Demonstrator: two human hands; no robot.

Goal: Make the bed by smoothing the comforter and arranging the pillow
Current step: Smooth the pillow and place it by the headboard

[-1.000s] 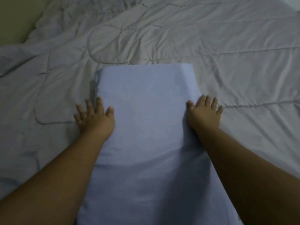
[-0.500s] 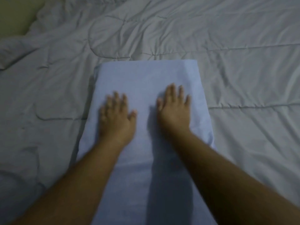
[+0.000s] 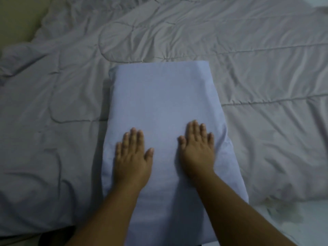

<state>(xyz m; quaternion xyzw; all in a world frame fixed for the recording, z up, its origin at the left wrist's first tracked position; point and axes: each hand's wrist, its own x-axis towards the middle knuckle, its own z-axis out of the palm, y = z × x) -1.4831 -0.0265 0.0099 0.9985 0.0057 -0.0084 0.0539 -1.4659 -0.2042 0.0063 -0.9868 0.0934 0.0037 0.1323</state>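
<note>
A pale blue pillow (image 3: 163, 96) lies lengthwise on the grey quilted comforter (image 3: 257, 77), its far end pointing away from me. My left hand (image 3: 132, 157) rests flat, palm down, on the pillow's near left part, fingers slightly apart. My right hand (image 3: 197, 150) lies flat on the near right part in the same way. Neither hand grips anything. The comforter is wrinkled all around the pillow, most heavily at the far left and near right.
A yellowish wall or headboard (image 3: 19, 16) shows at the top left corner. A white sheet (image 3: 301, 222) is exposed past the comforter's edge at the bottom right. A dark gap (image 3: 53, 237) lies at the bottom left.
My hands went from the pillow's two sides onto its top, then slid back toward me along the surface. The pillow has stayed in place.
</note>
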